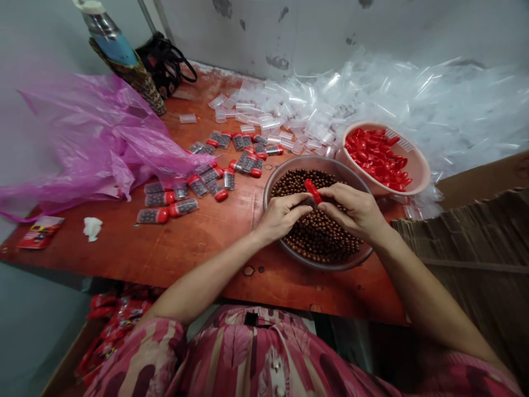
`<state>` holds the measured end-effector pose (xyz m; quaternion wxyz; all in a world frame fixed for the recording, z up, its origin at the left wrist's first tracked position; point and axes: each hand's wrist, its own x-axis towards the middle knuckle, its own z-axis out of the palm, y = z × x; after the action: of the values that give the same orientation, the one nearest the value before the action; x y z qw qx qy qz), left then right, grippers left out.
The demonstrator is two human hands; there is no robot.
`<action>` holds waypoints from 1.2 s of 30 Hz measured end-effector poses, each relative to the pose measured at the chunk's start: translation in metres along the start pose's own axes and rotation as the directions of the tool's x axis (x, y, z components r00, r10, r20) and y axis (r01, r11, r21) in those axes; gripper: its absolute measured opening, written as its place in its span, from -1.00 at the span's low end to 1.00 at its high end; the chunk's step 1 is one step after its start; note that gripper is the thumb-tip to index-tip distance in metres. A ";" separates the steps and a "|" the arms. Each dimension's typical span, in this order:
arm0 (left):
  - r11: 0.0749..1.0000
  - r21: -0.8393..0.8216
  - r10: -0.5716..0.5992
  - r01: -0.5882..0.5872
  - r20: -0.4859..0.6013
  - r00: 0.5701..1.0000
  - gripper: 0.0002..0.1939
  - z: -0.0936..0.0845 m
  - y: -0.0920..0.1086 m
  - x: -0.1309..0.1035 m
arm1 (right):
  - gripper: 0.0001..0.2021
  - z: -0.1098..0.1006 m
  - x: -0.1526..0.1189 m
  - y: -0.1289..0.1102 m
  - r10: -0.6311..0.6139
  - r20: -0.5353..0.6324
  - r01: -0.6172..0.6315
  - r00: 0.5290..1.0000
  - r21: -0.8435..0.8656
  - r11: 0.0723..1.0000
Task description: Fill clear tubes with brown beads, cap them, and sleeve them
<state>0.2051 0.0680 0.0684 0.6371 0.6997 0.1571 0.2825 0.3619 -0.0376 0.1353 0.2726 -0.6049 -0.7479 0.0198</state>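
Over a metal bowl [320,266] of shiny brown beads [326,242], my two hands meet. My left hand [281,218] is closed in a pinch around what looks like a small clear plastic container [306,203], mostly hidden by the fingers. Between the thumb and fingers of my right hand [351,210] is a red plastic cap [313,191], tilted and touching or very near the container. Left of the bowl lie several filled containers with red caps [247,162]. A pink bowl [419,179] of loose red caps [376,157] stands behind my right hand.
Clear empty containers [264,118] spread from a large transparent heap [433,105] along the wall. A purple plastic bag [95,149] covers the table's left, near a flask [111,41]. Stacked cardboard [467,237] stands at right. A red packet [40,232] lies near the left edge.
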 end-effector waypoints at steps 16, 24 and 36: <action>0.999 -0.032 0.008 -0.003 0.163 0.987 -0.71 -0.002 0.007 0.005 | -0.43 -0.034 0.035 -0.011 -0.119 0.378 0.204 0.918 -0.195 0.959; 0.899 -0.427 -0.095 0.097 0.025 0.995 -0.56 -0.001 0.000 0.010 | -0.50 -0.014 0.014 -0.011 -0.042 0.028 0.050 0.999 -0.399 0.915; 0.878 -0.472 -0.149 0.082 -0.106 0.983 -0.64 0.004 -0.008 0.012 | -0.29 0.050 0.009 -0.007 -0.052 -0.176 -0.027 0.983 -0.417 0.909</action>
<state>0.2181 0.0731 0.0627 0.7896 0.4943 0.1702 0.3213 0.3326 -0.0165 0.0986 0.2048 -0.6435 -0.7105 -0.1978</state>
